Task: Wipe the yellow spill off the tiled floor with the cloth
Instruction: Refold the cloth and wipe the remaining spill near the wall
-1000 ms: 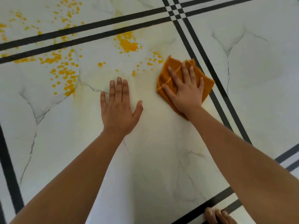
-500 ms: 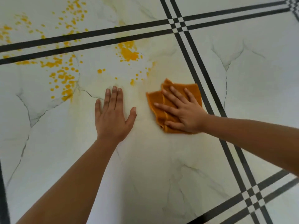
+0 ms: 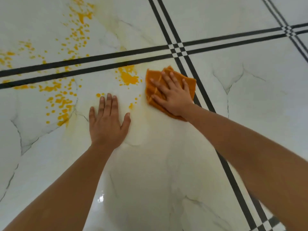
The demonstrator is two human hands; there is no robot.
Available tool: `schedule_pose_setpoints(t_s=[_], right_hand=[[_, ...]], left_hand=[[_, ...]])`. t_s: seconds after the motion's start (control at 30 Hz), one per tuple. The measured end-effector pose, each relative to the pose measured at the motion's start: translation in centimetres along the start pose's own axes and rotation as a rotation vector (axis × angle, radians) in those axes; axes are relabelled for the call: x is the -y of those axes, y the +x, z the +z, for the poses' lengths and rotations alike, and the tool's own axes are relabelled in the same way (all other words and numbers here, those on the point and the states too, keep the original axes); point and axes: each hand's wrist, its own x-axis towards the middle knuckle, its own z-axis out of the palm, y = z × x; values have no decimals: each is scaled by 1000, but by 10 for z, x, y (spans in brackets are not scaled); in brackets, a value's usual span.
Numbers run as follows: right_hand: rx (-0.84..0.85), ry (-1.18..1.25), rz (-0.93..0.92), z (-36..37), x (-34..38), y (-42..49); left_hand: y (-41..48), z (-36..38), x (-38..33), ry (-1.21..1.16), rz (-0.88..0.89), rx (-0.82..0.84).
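Head view: the right hand point(image 3: 173, 95), fingers spread, presses the folded orange cloth point(image 3: 153, 90) flat on the white marble-patterned tiled floor point(image 3: 250, 105). The nearest yellow spill patch point(image 3: 128, 78) lies just left of the cloth. The left hand point(image 3: 107, 124) braces flat, empty.

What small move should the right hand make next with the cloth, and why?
Probably slide the cloth left. The right hand presses it flat on the floor, and the nearest thick yellow patch lies just beside its left edge, still unwiped. The left hand only braces.
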Motion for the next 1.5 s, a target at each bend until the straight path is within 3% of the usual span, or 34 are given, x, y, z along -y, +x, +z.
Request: schedule_pose_setpoints(t_s=[0.07,0.1,0.23,0.27,0.3,0.4,0.43,0.47,0.57,0.6,0.63,0.77,0.8,0.93,0.97,1.0,1.13,1.17,1.23,1.3,1.37,1.4,1.5], right_hand=[[-28,78,197,-2,23,27],[-39,63,181,1,36,26],[8,-106,-314,11,35,-11],[28,-128,-364,7,26,-5],[31,-127,-324,2,19,8],[2,19,75,-6,34,51],[-12,25,109,-5,48,54],[-12,-14,42,-1,61,50],[19,-140,-402,10,59,14],[35,-154,-460,8,49,13],[38,-157,-433,4,41,20],[-12,24,37,-2,60,62],[-26,21,45,-1,71,59],[11,-150,-456,7,56,12],[30,-165,-506,6,43,9],[31,-155,-460,5,34,14],[-19,35,52,2,59,54],[-24,32,64,2,73,52],[-35,-19,-115,11,87,24],[-49,-61,-363,20,71,-21],[-2,-86,-445,19,39,-38],[14,-86,-379,16,26,-30],[-19,24,48,2,34,24]], left_hand=[[1,0,0,-13,-14,-15],[2,0,-1,-22,-27,-20],[3,-4,6,-40,-52,-29],[3,-4,10,-40,-53,-29],[2,-5,12,-37,-50,-26],[1,-3,15,-32,-55,-26],[1,-2,16,-31,-53,-26],[2,-2,17,-32,-51,-20],[1,-4,21,-12,-26,-20],[1,-5,23,-7,-27,-23],[1,-7,25,-3,-33,-22],[3,-10,29,7,-69,-29],[4,-10,29,13,-72,-27],[3,-12,31,17,-62,-30],[2,-12,32,19,-55,-30],[1,-12,33,21,-56,-33],[-1,-8,34,14,-89,-26],[0,-8,34,5,-90,-25],[-2,-9,35,-4,-98,-27],[-7,-11,39,-5,-97,-35],[-13,-12,47,0,-83,-35],[-15,-12,50,-1,-76,-33],[-16,-10,48,-8,-62,-52]])
